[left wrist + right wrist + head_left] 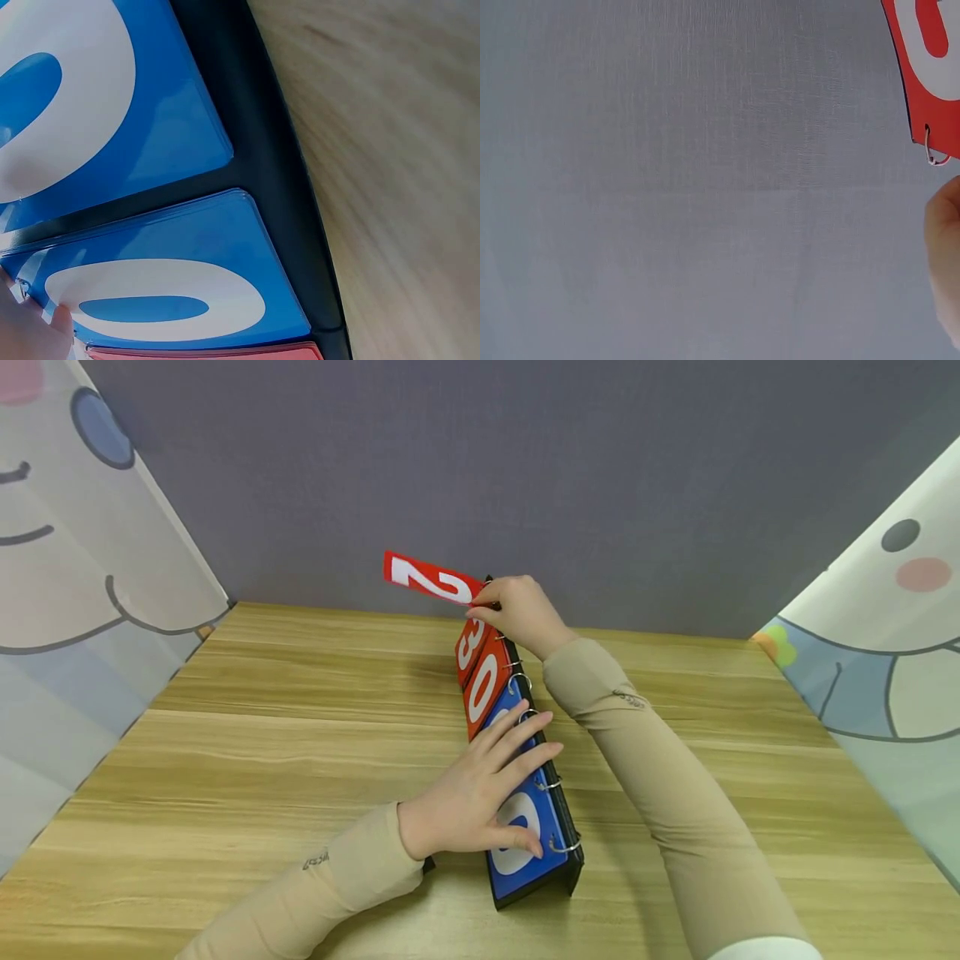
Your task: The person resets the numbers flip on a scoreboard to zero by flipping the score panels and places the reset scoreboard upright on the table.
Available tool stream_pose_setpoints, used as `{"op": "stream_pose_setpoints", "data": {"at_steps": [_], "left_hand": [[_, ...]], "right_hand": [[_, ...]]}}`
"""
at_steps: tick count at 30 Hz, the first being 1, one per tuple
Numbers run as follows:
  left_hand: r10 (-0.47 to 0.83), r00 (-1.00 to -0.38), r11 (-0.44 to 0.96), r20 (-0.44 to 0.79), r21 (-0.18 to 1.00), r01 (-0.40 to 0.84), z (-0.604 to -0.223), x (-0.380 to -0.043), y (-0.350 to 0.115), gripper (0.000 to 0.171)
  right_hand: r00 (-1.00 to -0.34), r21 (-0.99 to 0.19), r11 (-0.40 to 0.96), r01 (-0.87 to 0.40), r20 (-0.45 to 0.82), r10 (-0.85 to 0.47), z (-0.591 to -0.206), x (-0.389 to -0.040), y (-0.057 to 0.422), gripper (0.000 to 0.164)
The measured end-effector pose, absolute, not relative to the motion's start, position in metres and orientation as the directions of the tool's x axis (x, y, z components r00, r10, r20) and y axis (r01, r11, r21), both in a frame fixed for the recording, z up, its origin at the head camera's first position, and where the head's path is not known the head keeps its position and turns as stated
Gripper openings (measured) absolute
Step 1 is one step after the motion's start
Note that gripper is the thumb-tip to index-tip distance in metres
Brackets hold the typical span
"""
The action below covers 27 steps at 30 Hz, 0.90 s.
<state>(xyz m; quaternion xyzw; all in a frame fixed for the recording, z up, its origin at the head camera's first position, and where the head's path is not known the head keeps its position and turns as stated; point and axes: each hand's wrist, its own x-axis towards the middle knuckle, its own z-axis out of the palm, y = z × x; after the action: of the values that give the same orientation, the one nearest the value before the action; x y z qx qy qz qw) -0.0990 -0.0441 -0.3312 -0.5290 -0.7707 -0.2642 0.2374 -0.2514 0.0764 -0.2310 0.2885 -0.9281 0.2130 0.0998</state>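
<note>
A flip scoreboard, its black base (pixel 575 870) tent-shaped, stands lengthwise before me. Thumb and fingers of my right hand (pixel 528 614) pinch a red number card (pixel 392 567) showing a 2 near its ringed edge, at the far end. This card sticks out to the left, raised off the red 3 card (pixel 461 670) below it. Spread fingers of my left hand (pixel 465 793) rest across the blue cards (pixel 504 887) at the near end, partly covering their digits. In the left wrist view, a blue 0 card (pixel 225 225) shows close up beside those fingers (pixel 41 334).
Metal rings (pixel 566 845) run along the scoreboard's top edge. A red 0 card (pixel 491 672) lies between the red 3 and the blue cards. Behind the wooden table (pixel 300 693) rises a grey panel (pixel 480 468), with cartoon-printed sheets (pixel 60 718) at both sides.
</note>
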Motion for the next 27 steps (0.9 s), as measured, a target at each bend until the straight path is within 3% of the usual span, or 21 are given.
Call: {"op": "stream_pose_setpoints", "data": {"at_steps": [13, 23, 27], "left_hand": [[0.685, -0.318, 0.298, 0.655, 0.147, 0.943, -0.332, -0.099, -0.044, 0.086], [0.684, -0.326, 0.304, 0.653, 0.151, 0.941, -0.332, -0.098, -0.044, 0.086], [0.686, -0.328, 0.305, 0.649, 0.153, 0.940, -0.332, -0.097, -0.045, 0.086]], "right_hand": [[-0.790, -0.100, 0.784, -0.613, 0.096, -0.605, -0.220, -0.256, 0.068, 0.018], [-0.803, -0.147, 0.792, -0.593, 0.042, -0.594, -0.222, -0.259, 0.065, 0.024], [-0.808, -0.259, 0.773, -0.579, 0.063, -0.585, -0.226, -0.260, 0.069, 0.025]]}}
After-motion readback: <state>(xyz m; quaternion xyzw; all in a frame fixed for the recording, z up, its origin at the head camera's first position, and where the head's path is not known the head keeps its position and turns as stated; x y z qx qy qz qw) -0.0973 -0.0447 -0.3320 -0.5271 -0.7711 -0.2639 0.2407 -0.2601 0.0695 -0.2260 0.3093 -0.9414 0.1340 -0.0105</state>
